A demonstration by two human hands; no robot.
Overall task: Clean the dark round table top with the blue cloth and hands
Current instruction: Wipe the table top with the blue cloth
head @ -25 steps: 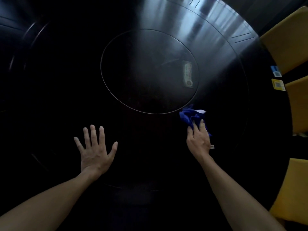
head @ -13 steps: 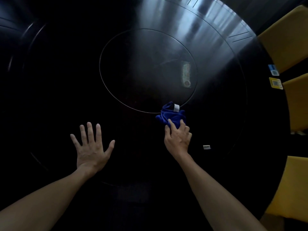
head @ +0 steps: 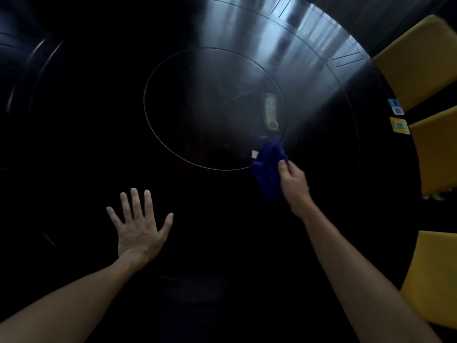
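The dark round table top (head: pixel 309 78) fills the view, glossy, with a thin inlaid ring around its centre. My right hand (head: pixel 294 186) grips the bunched blue cloth (head: pixel 268 169) on the table at the ring's lower right edge; a small white tag shows on the cloth's left side. My left hand (head: pixel 139 227) lies flat on the table nearer to me, fingers spread, holding nothing.
A pale label (head: pixel 271 115) lies inside the ring just beyond the cloth. Yellow chairs (head: pixel 420 65) stand along the table's right edge. Two small stickers, blue (head: pixel 395 106) and yellow (head: pixel 399 125), sit on the right rim.
My right hand swept the cloth left along the ring, then back right, and has turned onto its side. My left hand stayed flat in place.
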